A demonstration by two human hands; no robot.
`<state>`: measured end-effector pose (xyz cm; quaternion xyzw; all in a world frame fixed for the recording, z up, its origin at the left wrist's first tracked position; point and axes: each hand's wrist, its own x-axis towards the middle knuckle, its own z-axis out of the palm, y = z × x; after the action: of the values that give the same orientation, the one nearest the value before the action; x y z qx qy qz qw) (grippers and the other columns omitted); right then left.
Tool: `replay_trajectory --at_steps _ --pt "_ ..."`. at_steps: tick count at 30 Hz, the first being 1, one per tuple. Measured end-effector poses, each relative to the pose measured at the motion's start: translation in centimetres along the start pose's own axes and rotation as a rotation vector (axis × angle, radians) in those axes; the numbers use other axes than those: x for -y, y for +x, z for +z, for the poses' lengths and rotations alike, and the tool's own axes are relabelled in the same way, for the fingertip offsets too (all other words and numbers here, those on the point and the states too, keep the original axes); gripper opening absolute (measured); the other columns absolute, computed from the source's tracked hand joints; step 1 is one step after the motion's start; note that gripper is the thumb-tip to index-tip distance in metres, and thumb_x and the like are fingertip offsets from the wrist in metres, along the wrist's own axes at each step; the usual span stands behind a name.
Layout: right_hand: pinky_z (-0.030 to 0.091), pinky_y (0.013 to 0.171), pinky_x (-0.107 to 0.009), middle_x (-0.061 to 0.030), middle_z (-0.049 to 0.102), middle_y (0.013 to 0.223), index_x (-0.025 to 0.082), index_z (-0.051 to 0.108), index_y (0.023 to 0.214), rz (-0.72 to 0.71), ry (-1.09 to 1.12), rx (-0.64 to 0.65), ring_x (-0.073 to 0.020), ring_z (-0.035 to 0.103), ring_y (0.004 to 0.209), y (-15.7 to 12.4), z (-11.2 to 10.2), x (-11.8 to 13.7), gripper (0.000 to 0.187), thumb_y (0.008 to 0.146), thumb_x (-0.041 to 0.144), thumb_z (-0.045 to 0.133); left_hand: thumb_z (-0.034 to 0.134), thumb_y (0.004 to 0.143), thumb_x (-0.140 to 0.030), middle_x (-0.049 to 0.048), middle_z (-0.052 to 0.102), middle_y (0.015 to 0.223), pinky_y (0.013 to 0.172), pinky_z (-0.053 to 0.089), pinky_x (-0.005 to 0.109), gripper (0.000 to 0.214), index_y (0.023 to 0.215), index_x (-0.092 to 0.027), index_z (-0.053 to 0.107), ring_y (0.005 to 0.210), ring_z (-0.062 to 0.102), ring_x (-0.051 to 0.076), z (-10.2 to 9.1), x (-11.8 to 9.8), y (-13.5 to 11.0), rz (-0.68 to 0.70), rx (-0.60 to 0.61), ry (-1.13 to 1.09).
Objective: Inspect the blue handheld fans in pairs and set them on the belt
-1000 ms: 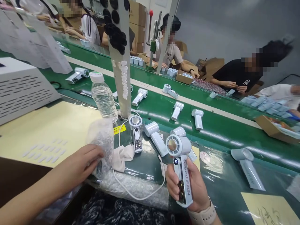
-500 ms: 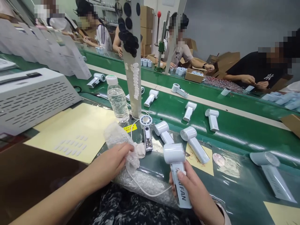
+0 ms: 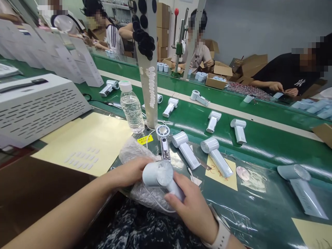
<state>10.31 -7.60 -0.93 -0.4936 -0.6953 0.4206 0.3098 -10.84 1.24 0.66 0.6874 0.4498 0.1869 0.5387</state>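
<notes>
My right hand is wrapped round the handle of a pale blue handheld fan, which lies tilted with its round head pointing left over a sheet of bubble wrap. My left hand is closed against the fan's head and the bubble wrap, fingers curled; a white cable runs under the fan. Two more fans lie just beyond on the green mat, beside an opened fan with its inner board showing.
A water bottle and a metal post stand behind the bubble wrap. A white vented box sits at left on yellow sheets. Several fans ride the green conveyor. Other people work along the far side.
My right hand has brought the fan leftwards and down, turning it onto its side over the bubble wrap. My left hand has shifted right to meet the fan's head.
</notes>
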Motion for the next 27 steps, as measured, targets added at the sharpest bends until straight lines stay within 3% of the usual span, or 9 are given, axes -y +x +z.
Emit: replay_trajectory --at_steps 3,6,13,17,20,24,27 --pt "0.051 0.089 -0.046 -0.0173 0.069 0.117 0.013 0.057 0.133 0.118 -0.245 -0.019 -0.0344 0.066 0.104 1.2 0.9 -0.1 0.046 0.092 0.034 0.050 0.068 0.071 -0.030 0.0009 0.067 0.069 0.050 0.039 0.025 0.022 0.091 -0.022 0.075 0.054 0.054 0.015 -0.7 0.6 -0.3 -0.178 0.009 -0.289" --pt "0.054 0.082 -0.044 -0.0168 0.072 0.109 0.014 0.058 0.132 0.171 -0.476 -0.018 -0.0344 0.068 0.099 2.0 1.4 0.4 0.043 0.091 0.028 0.052 0.064 0.073 -0.036 -0.0058 0.051 0.060 0.041 0.023 0.022 0.047 0.117 -0.022 0.061 0.041 0.032 0.008 -0.5 1.2 -0.5 -0.307 -0.169 -0.483" --pt "0.055 0.065 -0.041 -0.0153 0.070 0.102 0.016 0.055 0.135 0.144 -0.729 0.076 -0.0325 0.070 0.082 2.2 2.4 2.0 0.043 0.092 0.025 0.054 0.063 0.071 -0.027 -0.0095 0.041 0.058 0.045 0.026 0.021 0.046 0.116 -0.024 0.055 0.048 0.033 0.010 1.3 0.7 0.0 -0.190 -0.404 -0.444" --pt "0.056 0.075 -0.044 -0.0153 0.071 0.107 0.017 0.058 0.131 0.137 -0.618 0.036 -0.0341 0.070 0.093 1.9 1.9 1.0 0.041 0.091 0.025 0.056 0.062 0.074 -0.033 -0.0079 0.045 0.064 0.051 0.035 0.021 0.043 0.114 -0.022 0.052 0.054 0.041 0.011 1.3 0.5 0.4 -0.161 -0.466 -0.518" --pt "0.054 0.088 -0.043 -0.0154 0.071 0.119 0.016 0.059 0.129 0.141 -0.394 -0.102 -0.0333 0.067 0.108 1.5 1.2 -0.4 0.040 0.093 0.030 0.053 0.059 0.076 -0.036 -0.0061 0.048 0.068 0.056 0.041 0.024 0.035 0.106 -0.020 0.049 0.058 0.047 0.012 1.3 0.7 0.3 -0.166 -0.466 -0.548" --pt "0.052 0.093 -0.041 -0.0159 0.068 0.126 0.014 0.056 0.132 0.085 -0.169 -0.243 -0.0324 0.063 0.117 0.6 0.9 -2.0 0.046 0.097 0.041 0.044 0.060 0.078 -0.035 -0.0083 0.046 0.062 0.050 0.035 0.022 0.028 0.099 -0.022 0.049 0.051 0.043 0.011 2.0 1.1 0.2 -0.160 -0.451 -0.504" --pt "0.052 0.093 -0.039 -0.0156 0.069 0.124 0.014 0.056 0.131 -0.048 -0.086 -0.251 -0.0307 0.064 0.115 0.0 1.0 -2.5 0.048 0.096 0.044 0.043 0.067 0.073 -0.035 -0.0087 0.048 0.061 0.048 0.034 0.022 0.032 0.098 -0.022 0.052 0.050 0.044 0.011 2.6 1.4 0.5 -0.140 -0.416 -0.461"
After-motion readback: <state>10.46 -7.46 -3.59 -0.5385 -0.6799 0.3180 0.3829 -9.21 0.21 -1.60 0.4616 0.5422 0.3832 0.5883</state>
